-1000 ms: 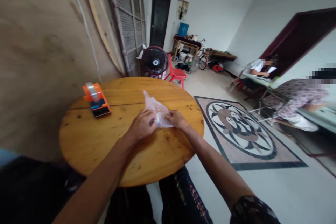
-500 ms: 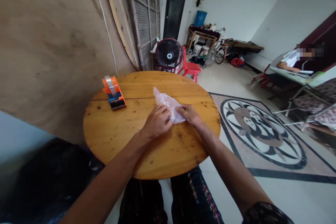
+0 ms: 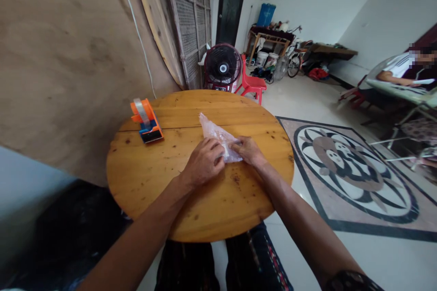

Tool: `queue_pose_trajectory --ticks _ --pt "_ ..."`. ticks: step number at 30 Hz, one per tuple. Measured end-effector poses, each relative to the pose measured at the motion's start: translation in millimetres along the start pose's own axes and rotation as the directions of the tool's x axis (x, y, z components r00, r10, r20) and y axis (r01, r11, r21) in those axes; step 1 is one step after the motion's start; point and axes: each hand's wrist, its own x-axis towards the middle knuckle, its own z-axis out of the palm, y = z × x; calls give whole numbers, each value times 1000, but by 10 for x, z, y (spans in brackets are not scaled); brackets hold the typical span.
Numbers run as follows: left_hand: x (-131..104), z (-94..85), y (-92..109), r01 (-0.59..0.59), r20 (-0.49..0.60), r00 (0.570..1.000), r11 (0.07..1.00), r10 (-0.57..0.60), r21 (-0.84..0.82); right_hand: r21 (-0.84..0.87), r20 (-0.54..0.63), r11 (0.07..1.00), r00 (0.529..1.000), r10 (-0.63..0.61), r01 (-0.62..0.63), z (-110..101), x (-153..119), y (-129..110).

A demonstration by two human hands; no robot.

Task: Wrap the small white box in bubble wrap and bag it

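Note:
A crumpled sheet of pinkish, see-through bubble wrap [image 3: 218,134] lies on the round wooden table [image 3: 153,182], its narrow end pointing away from me. My left hand [image 3: 205,159] has its fingers curled over the wrap's near left edge. On the other side my right hand [image 3: 251,150] grips the right edge, with thumb and fingers closed on it. Whether anything is wrapped inside, I cannot tell. Left of the wrap, an orange and blue tape dispenser [image 3: 146,120] with a roll of clear tape stands on the table.
Beyond the table's far edge are a black fan [image 3: 223,68] and a red chair [image 3: 253,82]. A brown board [image 3: 85,54] rises along the left. At far right a person [image 3: 398,72] sits at another table. A patterned floor panel [image 3: 355,163] lies to the right.
The camera view has shifted slightly, moving the background right. My right thumb and fingers have shifted a little on the wrap; both hands stay on it.

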Motion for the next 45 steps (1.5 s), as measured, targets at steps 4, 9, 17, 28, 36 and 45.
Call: queue_pose_trajectory --ticks 4,9,17,28,36,45 --pt "-5 5 -1 1 2 1000 1000 -1 8 -84 -48 996 999 12 -17 30 -14 -60" --pt "-7 13 -8 -2 -13 1000 1000 2 -8 152 -77 988 997 15 -3 83 -2 -58" --pt "5 -1 -12 4 -2 1000 999 -4 -33 424 -53 904 998 -43 61 94 -32 -132" --pt "-4 1 -37 39 -7 999 996 -40 -84 419 -21 899 991 -131 128 56 -146 -303" --pt "0 -53 -17 106 41 994 984 -101 -143 637 179 770 979 -95 -42 -66 -287 -293" --pt "-2 -48 -19 143 -3 989 973 -146 -183 678 269 733 946 -181 -53 -129 -315 -274"
